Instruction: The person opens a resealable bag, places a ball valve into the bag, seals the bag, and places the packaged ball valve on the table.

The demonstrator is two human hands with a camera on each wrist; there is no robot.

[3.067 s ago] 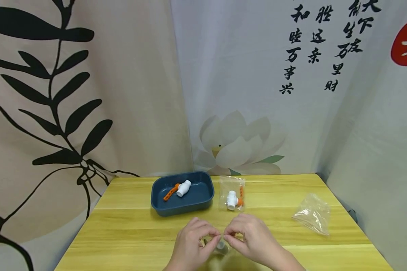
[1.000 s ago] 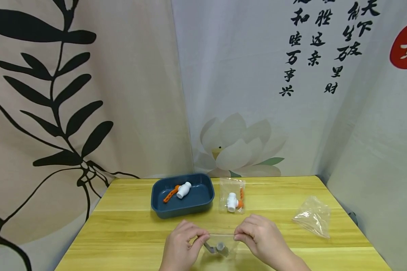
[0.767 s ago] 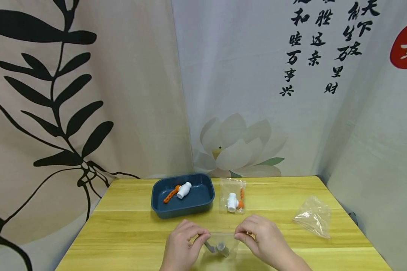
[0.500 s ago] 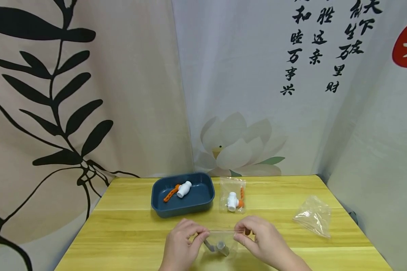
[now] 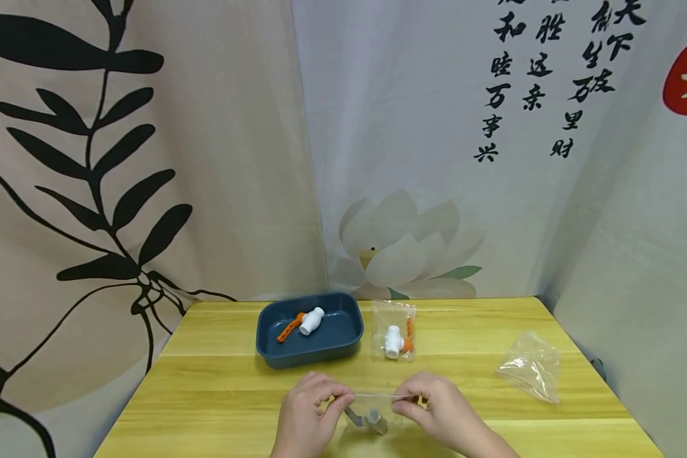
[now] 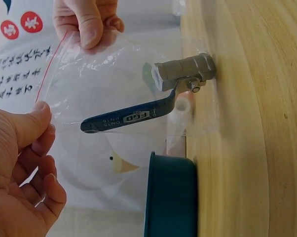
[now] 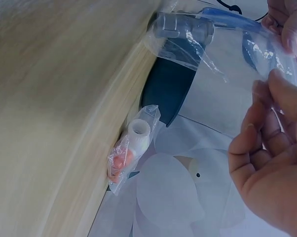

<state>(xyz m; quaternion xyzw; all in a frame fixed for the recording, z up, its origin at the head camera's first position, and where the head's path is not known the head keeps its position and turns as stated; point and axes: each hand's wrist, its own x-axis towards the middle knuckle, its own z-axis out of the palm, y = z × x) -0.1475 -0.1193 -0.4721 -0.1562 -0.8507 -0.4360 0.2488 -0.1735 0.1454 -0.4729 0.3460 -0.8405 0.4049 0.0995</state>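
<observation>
Between my hands hangs a clear zip bag with a red line along its top edge. Inside it is a ball valve with a silver metal body and a dark blue lever, down close over the table. My left hand pinches the left end of the bag's top edge with thumb and forefinger. At the other end, my right hand pinches the same edge. In the right wrist view, the valve's body shows through the plastic while glare covers part of the bag.
Beyond my hands stands a dark blue tray with a white and orange valve in it. Right of the tray lies a bagged white and orange valve. A crumpled clear bag rests on the table's right side.
My hands, close together at the bag's top 3.1 s ago, have moved apart with the edge stretched between them. In the last half second my right fingertips shifted slightly left.
</observation>
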